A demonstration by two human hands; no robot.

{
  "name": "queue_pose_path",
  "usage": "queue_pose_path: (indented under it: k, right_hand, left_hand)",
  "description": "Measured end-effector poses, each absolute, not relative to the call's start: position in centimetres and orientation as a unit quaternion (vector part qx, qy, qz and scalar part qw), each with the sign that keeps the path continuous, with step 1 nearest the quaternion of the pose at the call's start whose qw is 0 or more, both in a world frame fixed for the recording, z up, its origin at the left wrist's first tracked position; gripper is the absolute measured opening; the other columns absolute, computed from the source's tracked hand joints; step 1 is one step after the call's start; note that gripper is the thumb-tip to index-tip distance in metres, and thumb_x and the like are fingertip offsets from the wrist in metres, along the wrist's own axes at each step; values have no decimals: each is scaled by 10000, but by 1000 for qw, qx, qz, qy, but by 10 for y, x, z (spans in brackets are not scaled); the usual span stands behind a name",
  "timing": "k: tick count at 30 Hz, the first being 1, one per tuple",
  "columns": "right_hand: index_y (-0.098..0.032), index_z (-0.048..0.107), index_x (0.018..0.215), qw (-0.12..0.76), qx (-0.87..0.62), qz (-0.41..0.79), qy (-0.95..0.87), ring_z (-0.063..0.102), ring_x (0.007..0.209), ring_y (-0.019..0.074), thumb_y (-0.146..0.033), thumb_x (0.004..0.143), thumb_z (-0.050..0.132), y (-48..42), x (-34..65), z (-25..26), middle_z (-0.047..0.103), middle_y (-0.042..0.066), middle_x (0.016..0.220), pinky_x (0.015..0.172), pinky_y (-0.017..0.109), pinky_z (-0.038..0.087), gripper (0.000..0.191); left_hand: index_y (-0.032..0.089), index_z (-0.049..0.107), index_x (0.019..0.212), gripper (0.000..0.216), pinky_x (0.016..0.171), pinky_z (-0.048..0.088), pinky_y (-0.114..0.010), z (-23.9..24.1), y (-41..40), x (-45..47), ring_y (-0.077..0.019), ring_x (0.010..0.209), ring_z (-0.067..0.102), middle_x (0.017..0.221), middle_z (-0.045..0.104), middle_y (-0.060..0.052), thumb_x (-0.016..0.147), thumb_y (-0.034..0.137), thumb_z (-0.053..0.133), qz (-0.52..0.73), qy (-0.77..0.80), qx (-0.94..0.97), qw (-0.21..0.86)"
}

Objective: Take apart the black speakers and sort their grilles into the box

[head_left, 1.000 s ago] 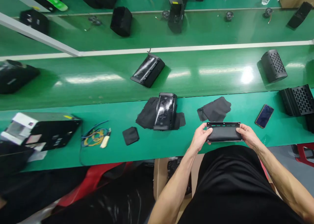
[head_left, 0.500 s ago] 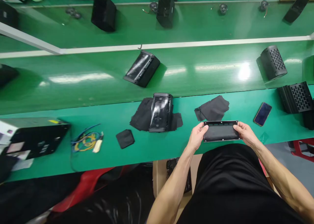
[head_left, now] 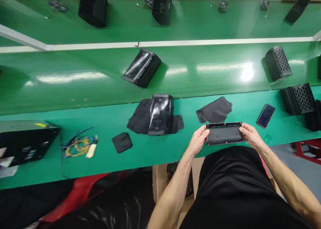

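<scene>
A flat black rectangular panel (head_left: 224,134) is held over the near edge of the green bench (head_left: 155,148). My left hand (head_left: 198,140) pinches its left end and my right hand (head_left: 249,136) pinches its right end, fingers closed on it. Just beyond the panel lies a pile of black cloth pieces (head_left: 214,110). To the left, a black speaker shell (head_left: 160,114) rests on more black cloth (head_left: 139,117).
A phone (head_left: 265,115) lies right of the cloth. Perforated black grilles (head_left: 298,98) are stacked at the far right. A small black cloth square (head_left: 121,142), coloured wires (head_left: 77,145) and a black box (head_left: 25,143) sit to the left. More speaker housings (head_left: 141,67) stand on the conveyor (head_left: 75,88) behind.
The panel has turned in my hands from its curved side to its flat inner face. The view has shifted slightly right, so the bench items appear further left.
</scene>
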State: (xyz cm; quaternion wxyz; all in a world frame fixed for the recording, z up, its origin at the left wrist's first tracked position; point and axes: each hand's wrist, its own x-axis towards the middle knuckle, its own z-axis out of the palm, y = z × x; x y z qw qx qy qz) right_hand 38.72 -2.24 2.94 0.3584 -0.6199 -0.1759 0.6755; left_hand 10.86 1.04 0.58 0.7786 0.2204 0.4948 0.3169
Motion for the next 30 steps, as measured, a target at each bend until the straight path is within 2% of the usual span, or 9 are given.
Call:
queue_pose_path:
  k: [5, 14, 21, 25, 30]
  right_hand:
    - [-238, 567, 787, 354, -624, 674, -176, 438, 523, 101, -625, 654, 929, -22, 387, 30, 549, -58, 629, 517, 244, 393, 546]
    - [-239, 581, 788, 355, -631, 668, -172, 425, 529, 102, -635, 662, 929, -23, 388, 25, 539, -63, 627, 520, 244, 380, 542]
    - [-238, 607, 797, 351, -644, 657, -173, 418, 515, 102, -658, 652, 930, -21, 387, 24, 536, -64, 616, 503, 246, 379, 550]
    - [-235, 623, 807, 350, -642, 662, -164, 451, 522, 105, -670, 626, 951, -20, 387, 27, 572, -54, 627, 511, 246, 412, 574]
    - [-232, 626, 801, 357, -637, 664, -161, 436, 507, 98, -688, 610, 953, -18, 386, 31, 566, -51, 616, 493, 238, 400, 594]
  left_hand:
    - [144, 767, 1285, 699, 832, 621, -353, 4, 9, 107, -272, 939, 777, 1089, 823, -125, 757, 575, 924, 324, 483, 228, 781]
    - [146, 771, 1205, 632, 747, 554, -283, 2, 6, 106, -203, 806, 715, 938, 796, -80, 734, 531, 939, 331, 482, 224, 780]
    - [160, 779, 1181, 630, 738, 557, -290, 2, 7, 108, -204, 800, 706, 963, 800, -90, 712, 544, 948, 327, 480, 208, 787]
    - [157, 778, 1205, 638, 778, 578, -317, 4, 7, 108, -238, 868, 737, 1033, 810, -111, 722, 543, 935, 327, 479, 206, 788]
    - [151, 769, 1269, 660, 845, 573, -328, 5, 8, 108, -274, 974, 753, 1080, 812, -129, 702, 441, 944, 328, 472, 220, 788]
